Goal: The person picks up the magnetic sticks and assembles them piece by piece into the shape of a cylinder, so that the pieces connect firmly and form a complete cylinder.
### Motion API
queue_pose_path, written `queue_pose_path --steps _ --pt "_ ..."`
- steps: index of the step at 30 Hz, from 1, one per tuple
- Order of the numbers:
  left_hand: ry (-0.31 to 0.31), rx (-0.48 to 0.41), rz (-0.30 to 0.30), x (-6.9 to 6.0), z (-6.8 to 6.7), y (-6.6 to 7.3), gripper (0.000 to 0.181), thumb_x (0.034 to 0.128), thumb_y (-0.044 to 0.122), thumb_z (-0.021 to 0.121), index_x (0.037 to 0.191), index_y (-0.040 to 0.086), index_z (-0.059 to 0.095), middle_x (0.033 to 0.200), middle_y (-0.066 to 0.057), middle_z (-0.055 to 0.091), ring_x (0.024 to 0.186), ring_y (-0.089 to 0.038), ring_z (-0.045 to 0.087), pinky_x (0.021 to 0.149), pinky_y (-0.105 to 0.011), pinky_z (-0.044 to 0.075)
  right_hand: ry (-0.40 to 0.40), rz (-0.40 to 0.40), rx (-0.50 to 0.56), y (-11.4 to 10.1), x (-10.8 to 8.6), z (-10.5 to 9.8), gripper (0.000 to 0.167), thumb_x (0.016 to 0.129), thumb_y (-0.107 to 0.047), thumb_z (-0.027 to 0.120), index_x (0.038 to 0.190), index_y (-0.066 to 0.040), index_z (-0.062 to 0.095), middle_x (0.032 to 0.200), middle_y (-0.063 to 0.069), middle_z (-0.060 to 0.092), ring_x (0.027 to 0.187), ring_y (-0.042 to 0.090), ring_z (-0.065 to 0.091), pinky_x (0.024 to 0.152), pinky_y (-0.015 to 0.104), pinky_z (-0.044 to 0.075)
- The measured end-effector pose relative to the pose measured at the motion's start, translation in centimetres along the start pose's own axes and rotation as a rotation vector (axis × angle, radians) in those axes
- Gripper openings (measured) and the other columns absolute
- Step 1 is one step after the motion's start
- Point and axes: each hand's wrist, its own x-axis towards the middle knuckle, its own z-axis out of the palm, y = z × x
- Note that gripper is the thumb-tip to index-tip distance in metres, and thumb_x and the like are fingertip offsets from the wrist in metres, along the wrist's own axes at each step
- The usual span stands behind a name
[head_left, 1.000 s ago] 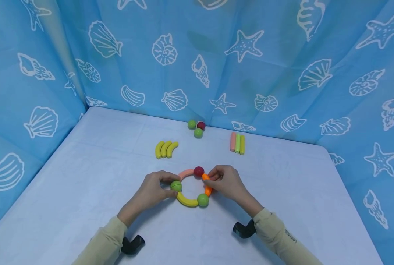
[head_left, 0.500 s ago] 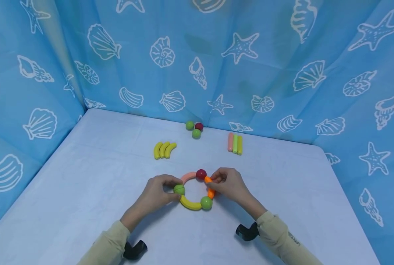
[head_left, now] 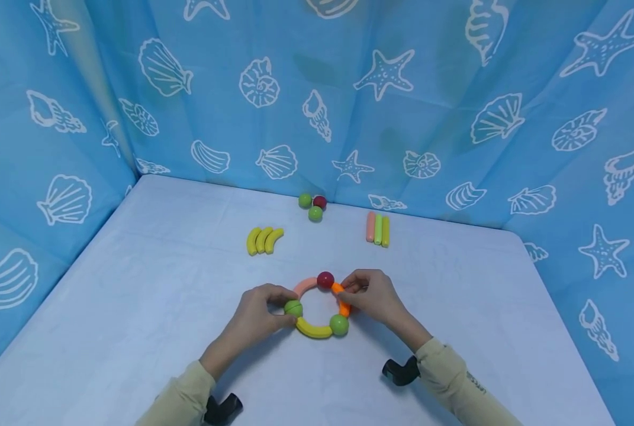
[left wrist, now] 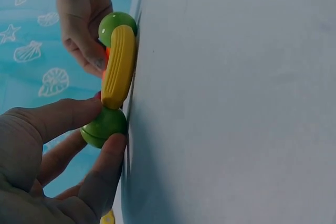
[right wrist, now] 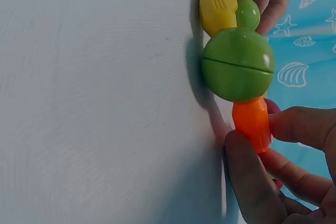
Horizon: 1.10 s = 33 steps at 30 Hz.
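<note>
A ring of toy pieces sits on the white table, in front of me. Clockwise from the top come a dark red ball [head_left: 325, 280], an orange curved stick [head_left: 344, 309], a green ball [head_left: 340, 325], a yellow curved stick [head_left: 315, 331], a second green ball [head_left: 293, 308] and a pink curved stick [head_left: 306, 286]. My left hand [head_left: 257, 310] pinches the second green ball between thumb and finger, closely seen in the left wrist view. With thumb and fingertips my right hand [head_left: 376, 297] holds the orange stick, partly covering it.
Behind the ring lie several yellow curved sticks [head_left: 260, 242]. Farther back are green balls [head_left: 315, 213] with a dark red ball [head_left: 319, 202]. Pink, light green and yellow straight sticks [head_left: 377, 229] lie to their right. A blue shell-printed curtain [head_left: 295, 100] borders the table.
The ring has shifted slightly right and toward me, both hands travelling with it and keeping their grips. The head view has turned a little; the loose pieces stay put.
</note>
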Motion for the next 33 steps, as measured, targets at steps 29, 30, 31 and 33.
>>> queue_pose_path --steps 29,30,31,33 --pt "-0.012 0.018 -0.013 -0.29 0.46 0.53 0.033 0.0762 0.009 0.087 0.106 0.016 0.075 0.1 0.004 0.068 0.094 -0.015 0.063 0.092 -0.043 0.053 0.015 -0.003 -0.039 0.33 0.13 -0.2 0.012 0.085 -0.012 0.081 0.094 -0.01 0.073 0.08 0.002 0.064 0.071 0.021 0.058 0.064 0.027 0.054" --pt "-0.012 0.016 -0.013 -0.29 0.44 0.53 0.033 0.0762 0.009 0.087 0.106 0.016 0.075 0.1 0.004 0.068 0.094 -0.015 0.063 0.091 -0.043 0.053 0.016 -0.005 -0.038 0.31 0.12 -0.2 0.012 0.085 -0.013 0.081 0.094 -0.01 0.073 0.08 0.002 0.064 0.071 0.021 0.058 0.064 0.027 0.054" --pt "-0.012 0.016 -0.014 -0.29 0.43 0.53 0.033 0.0763 0.009 0.087 0.106 0.016 0.075 0.1 0.004 0.068 0.094 -0.014 0.063 0.091 -0.043 0.053 0.017 -0.008 -0.038 0.3 0.11 -0.21 0.012 0.085 -0.013 0.08 0.094 -0.01 0.073 0.08 0.002 0.064 0.071 0.021 0.058 0.064 0.027 0.054" --pt "-0.012 0.014 -0.014 -0.3 0.41 0.55 0.033 0.0763 0.009 0.087 0.106 0.016 0.075 0.1 0.004 0.068 0.094 -0.015 0.063 0.091 -0.043 0.053 0.022 -0.016 -0.039 0.29 0.05 -0.25 0.012 0.085 -0.014 0.08 0.094 -0.01 0.073 0.081 0.002 0.064 0.072 0.021 0.058 0.064 0.027 0.053"
